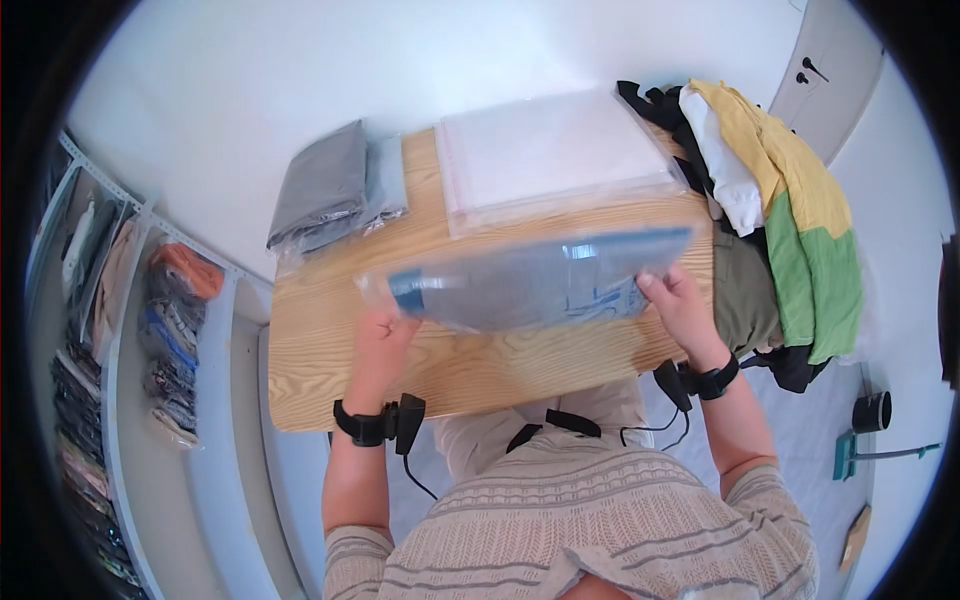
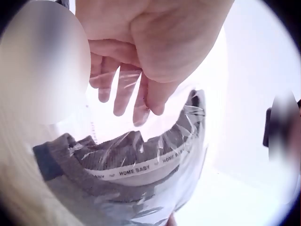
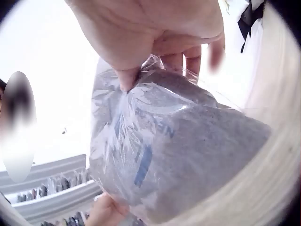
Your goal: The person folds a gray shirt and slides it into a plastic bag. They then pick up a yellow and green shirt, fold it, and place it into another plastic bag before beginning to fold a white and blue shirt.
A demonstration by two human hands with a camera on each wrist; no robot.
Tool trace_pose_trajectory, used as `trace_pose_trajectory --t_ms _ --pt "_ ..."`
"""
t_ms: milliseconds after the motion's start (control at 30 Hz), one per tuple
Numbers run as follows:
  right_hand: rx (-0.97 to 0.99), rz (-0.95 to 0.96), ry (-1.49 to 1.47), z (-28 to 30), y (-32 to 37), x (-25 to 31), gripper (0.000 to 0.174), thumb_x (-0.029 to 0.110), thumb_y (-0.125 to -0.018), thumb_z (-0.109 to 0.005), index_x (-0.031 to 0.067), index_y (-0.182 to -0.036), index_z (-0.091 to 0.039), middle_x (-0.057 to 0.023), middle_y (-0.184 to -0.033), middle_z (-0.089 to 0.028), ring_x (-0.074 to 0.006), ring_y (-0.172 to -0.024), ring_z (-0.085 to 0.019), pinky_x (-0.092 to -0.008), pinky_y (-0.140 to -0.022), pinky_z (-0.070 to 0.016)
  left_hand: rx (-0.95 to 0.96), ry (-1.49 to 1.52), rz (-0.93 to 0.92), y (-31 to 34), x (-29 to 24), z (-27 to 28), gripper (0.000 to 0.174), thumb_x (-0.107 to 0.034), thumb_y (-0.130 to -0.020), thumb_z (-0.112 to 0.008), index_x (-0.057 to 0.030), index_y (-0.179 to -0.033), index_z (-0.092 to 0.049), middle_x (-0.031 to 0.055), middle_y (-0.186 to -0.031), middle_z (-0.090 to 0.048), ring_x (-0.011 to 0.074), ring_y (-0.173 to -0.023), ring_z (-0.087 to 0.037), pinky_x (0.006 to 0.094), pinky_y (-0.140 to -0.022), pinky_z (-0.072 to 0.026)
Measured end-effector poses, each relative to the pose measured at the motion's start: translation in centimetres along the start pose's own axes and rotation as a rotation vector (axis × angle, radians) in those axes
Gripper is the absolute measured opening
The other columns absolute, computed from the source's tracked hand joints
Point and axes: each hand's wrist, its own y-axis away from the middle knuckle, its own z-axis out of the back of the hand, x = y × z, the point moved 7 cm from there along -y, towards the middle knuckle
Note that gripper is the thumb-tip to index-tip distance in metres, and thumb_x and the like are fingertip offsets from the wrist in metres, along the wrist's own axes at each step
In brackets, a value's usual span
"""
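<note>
Bagged garment (image 1: pixel 530 278): hung in the air at the centre of the head view, just above the desk (image 1: pixel 330 360).
Long axis: ran left to right across the frame, its right end slightly higher.
Left hand (image 1: pixel 385 335): its grip pinched the bag's left end, thumb in front, fingers behind.
Right hand (image 1: pixel 675 300): its grip pinched the right end, thumb pressed into the plastic.
Nearer hand: neither; the bag spanned between them.
Beyond: a stack of clear packets (image 1: pixel 555 150) lay at upper centre.

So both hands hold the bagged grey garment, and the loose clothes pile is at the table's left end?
No: the loose clothes pile is at the table's right end, per the head view; left hand and right hand hold the bagged grey garment.
</note>
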Motion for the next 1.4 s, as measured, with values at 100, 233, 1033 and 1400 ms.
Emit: trace_pose_trajectory --t_ms 100,233,1033,1400 --pt "0.07 -0.286 -0.082 0.0 -1.0 0.0 0.029 0.028 -0.096 -0.054 0.0009 -0.1 -0.065 -0.0012 -0.085 -0.063 -0.0054 -0.074 -0.052 -0.0225 -0.064 -0.0437 -0.089 0.255 -0.037 -0.1 -3.0 0.0 0.017 -0.014 -0.095 -0.053 -0.0018 -0.091 -0.064 0.0004 -0.076 -0.062 0.0098 -0.069 -0.057 0.0252 -0.065 -0.0467" --pt "0.066 -0.462 -0.157 -0.5 -1.6 -4.0 0.031 0.031 -0.097 -0.051 0.0026 -0.097 -0.064 0.0007 -0.082 -0.06 -0.0034 -0.068 -0.048 -0.0205 -0.057 -0.0386 0.069 0.475 0.196 -1.8 3.9 -2.7 0.022 -0.022 -0.097 -0.052 -0.0032 -0.097 -0.062 0.0028 -0.08 -0.063 0.0111 -0.07 -0.058 0.0261 -0.063 -0.0481" --pt "0.022 -0.742 -0.225 0.0 1.5 -5.4 0.031 0.019 -0.087 -0.067 0.0027 -0.112 -0.06 0.0056 -0.07 -0.05 -0.0047 -0.058 -0.043 -0.0174 -0.054 -0.0383 0.12 0.694 0.557 -0.9 7.9 -6.3 0.012 -0.02 -0.092 -0.059 -0.0084 -0.096 -0.06 -0.0037 -0.074 -0.057 0.0075 -0.06 -0.05 0.0231 -0.053 -0.0397" --pt "0.235 -0.618 -0.1 -0.7 1.5 -6.4 0.038 0.026 -0.086 -0.067 0.0042 -0.116 -0.057 0.0027 -0.085 -0.058 -0.0058 -0.072 -0.051 -0.0197 -0.06 -0.0429 0.136 0.693 0.535 -1.0 7.2 -6.0 0.014 -0.021 -0.092 -0.059 -0.0075 -0.09 -0.06 -0.0035 -0.071 -0.057 0.0075 -0.058 -0.05 0.0228 -0.052 -0.0382"
